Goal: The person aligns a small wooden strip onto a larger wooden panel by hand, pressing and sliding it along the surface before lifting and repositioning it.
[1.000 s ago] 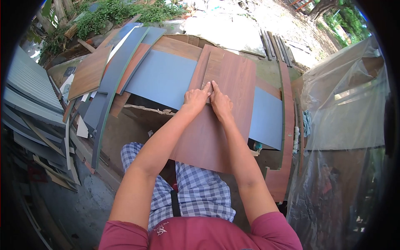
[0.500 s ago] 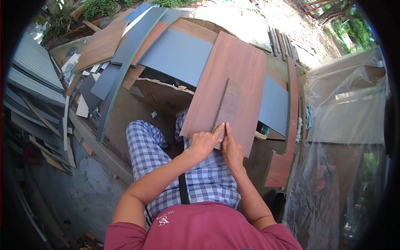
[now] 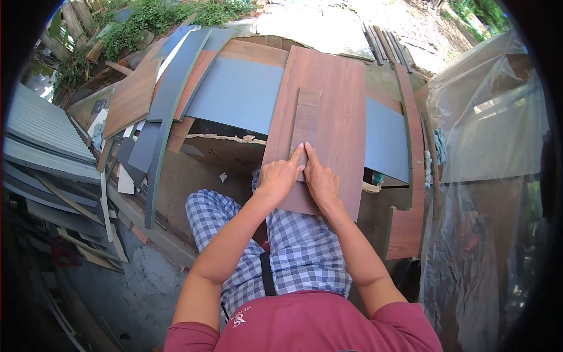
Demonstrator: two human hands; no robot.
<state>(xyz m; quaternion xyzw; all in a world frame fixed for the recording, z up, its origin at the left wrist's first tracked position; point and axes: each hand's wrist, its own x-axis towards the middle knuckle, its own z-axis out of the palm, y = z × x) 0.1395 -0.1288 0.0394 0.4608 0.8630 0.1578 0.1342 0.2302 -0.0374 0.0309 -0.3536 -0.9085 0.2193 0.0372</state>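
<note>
On the reddish-brown laminate board [image 3: 337, 111] lies a narrow wood-grain strip [image 3: 306, 117]; left hand [image 3: 280, 177] and right hand [image 3: 321, 180] press its near end side by side, each grip wide, fingers flat, clasping nothing.

A maroon short-sleeved shirt [image 3: 305, 325] (small white logo [image 3: 239, 321]) tops blue-checked trousers [image 3: 296, 249].

The large board [image 3: 328, 117] is reddish-brown woodgrain, the narrow strip [image 3: 306, 123] on it a paler greyish brown. Behind lies a blue-grey panel [image 3: 237, 94] (matte, plain); the trousers [image 3: 293, 252] are blue-and-white check, the shirt [image 3: 305, 322] maroon.
</note>
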